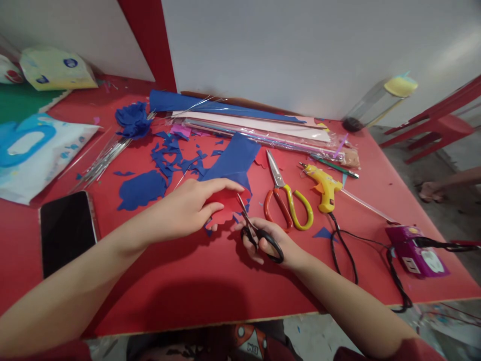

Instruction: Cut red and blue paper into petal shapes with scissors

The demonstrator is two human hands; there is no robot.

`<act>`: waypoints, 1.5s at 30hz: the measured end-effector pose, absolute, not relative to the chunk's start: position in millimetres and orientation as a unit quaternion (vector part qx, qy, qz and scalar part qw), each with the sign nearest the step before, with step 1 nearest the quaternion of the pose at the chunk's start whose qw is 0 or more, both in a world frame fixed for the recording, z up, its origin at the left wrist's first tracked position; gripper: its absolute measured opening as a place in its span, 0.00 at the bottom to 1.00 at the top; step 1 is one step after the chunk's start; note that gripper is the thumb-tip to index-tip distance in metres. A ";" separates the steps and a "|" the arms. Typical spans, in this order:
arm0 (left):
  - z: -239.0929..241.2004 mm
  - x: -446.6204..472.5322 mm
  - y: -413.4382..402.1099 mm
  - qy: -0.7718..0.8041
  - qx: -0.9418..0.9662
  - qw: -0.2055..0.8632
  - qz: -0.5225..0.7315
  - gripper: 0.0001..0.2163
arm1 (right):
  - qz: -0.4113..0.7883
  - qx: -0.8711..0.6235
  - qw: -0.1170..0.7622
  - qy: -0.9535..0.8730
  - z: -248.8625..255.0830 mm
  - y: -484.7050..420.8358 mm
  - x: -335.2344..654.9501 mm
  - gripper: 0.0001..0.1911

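Note:
My left hand (191, 208) pinches a red paper piece (228, 208) with a wavy edge, thumb and fingers curved around it. Scraps of blue show along that piece's border, and a blue paper sheet (238, 155) lies just beyond. Small black-handled scissors (276, 246) are in my right hand (287, 243), fingers through the loops. Their blades point up and away, against the right side of the red piece; whether they are cutting I cannot tell. Left of my left hand lies a blue wavy-edged cutout (143, 189), with blue scraps (169, 150) behind it.
Large scissors (278, 175) with red and yellow handles lie right of my hands, beside a yellow glue gun (323, 188) and its cord. A purple box (417, 255), phone (67, 228), wipes pack (41, 150), blue paper flower (133, 120) and wrapped sticks (255, 135) surround the work area.

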State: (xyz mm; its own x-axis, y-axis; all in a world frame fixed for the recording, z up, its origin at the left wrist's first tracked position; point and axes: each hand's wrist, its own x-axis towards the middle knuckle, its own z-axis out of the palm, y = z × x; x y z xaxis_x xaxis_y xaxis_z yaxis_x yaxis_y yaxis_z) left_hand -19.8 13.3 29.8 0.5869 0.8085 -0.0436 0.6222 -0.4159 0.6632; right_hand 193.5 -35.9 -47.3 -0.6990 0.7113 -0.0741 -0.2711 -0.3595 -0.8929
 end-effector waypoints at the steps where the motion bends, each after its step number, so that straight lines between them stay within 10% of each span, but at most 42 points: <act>1: 29.9 -19.6 13.3 0.431 0.829 0.326 0.143 0.20 | 0.790 -0.230 0.313 -0.475 -47.3 -35.8 193.3 0.25; 31: 24.1 -16.2 13.1 0.433 0.819 0.343 0.158 0.19 | 0.773 -0.242 0.321 -0.491 -50.6 -34.4 191.5 0.27; 45: -0.5 16.7 -7.3 0.434 0.784 0.378 0.232 0.11 | 0.633 -0.445 0.513 -0.371 -52.9 -29.9 187.2 0.22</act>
